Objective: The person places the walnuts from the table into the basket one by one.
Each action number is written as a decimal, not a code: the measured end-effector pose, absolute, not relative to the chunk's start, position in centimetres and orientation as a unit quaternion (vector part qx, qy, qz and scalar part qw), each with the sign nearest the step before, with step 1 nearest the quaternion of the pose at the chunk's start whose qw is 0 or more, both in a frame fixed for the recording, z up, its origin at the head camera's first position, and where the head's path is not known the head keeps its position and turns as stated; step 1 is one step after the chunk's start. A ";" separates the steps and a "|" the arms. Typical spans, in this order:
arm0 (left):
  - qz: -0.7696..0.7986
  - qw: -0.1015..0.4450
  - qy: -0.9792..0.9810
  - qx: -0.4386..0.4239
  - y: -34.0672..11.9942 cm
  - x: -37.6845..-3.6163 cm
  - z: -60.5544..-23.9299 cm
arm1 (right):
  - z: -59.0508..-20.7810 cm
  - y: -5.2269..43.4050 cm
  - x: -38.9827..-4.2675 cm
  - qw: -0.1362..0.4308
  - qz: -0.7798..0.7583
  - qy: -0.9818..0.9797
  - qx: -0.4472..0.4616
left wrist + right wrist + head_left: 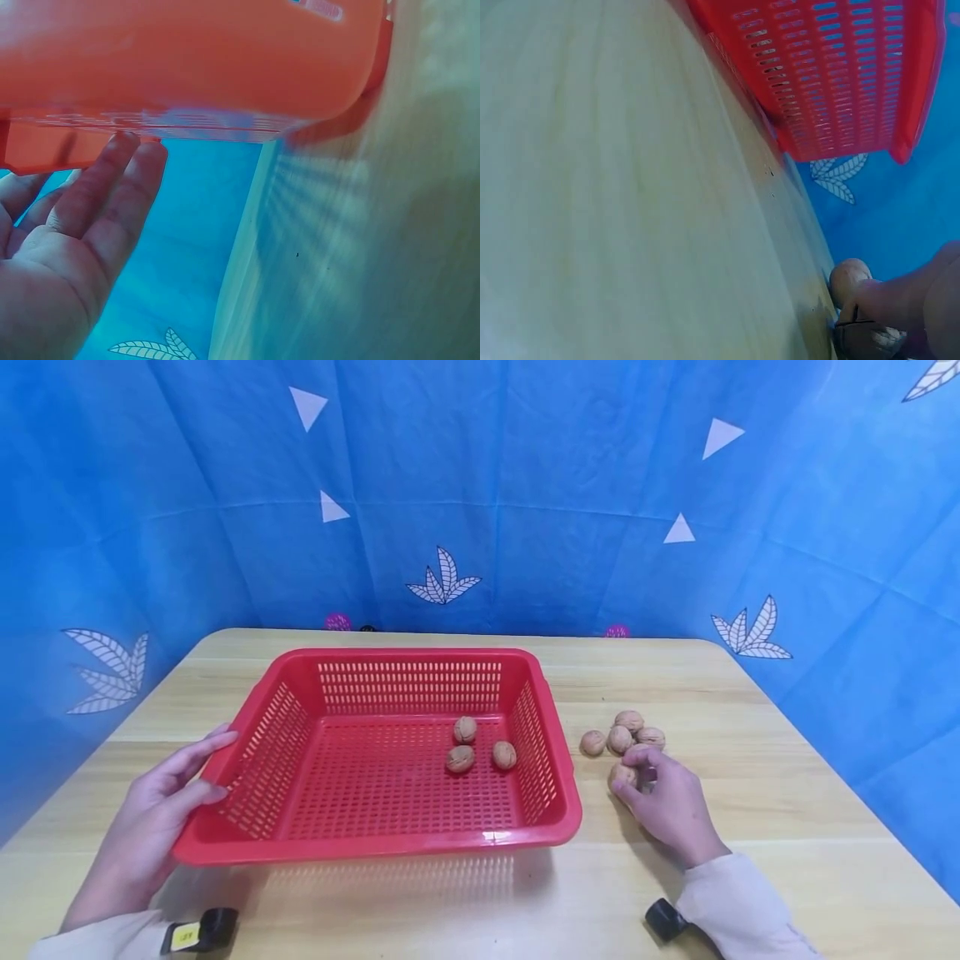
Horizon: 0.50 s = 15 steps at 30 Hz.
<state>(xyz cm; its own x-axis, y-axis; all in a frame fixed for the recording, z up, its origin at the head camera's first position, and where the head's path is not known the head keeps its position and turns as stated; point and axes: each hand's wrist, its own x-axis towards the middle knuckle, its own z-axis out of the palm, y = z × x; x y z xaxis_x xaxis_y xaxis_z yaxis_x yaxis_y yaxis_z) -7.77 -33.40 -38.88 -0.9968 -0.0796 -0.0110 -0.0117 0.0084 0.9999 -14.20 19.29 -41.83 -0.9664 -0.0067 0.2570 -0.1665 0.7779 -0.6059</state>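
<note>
A big red plastic basket with little holes (390, 777) sits in the middle of the head picture, on a light wooden table (787, 827). Three brown round walnuts (480, 745) lie inside the basket, close together, toward its right side.

The left hand (153, 822) is at the lower left of the picture. Its straight fingers (197, 758) lie against the left edge of the basket, side by side, and the thumb touches the rim just below them. In the left wrist picture the fingers (112, 187) reach up to the bottom lip of the basket (187, 67), nearly straight and close together.

The right hand (667, 806) is at the lower right, on the table just right of the basket. Its fingertips (637, 768) are curled and pinch one brown walnut (622, 774) that rests on the table. A little pile of more brown walnuts (626, 733) lies just above the hand, touching each other. In the right wrist picture, a fingertip (851, 281) shows at the bottom right, and the basket (832, 75) fills the top.

A blue cloth with white leaves and triangles (480, 485) hangs behind the table.
</note>
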 end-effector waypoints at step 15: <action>-0.705 0.022 -0.709 0.030 -33.4 -7.8 -38.6 | -41.2 18.8 -14.1 0.140 0.422 -0.895 0.028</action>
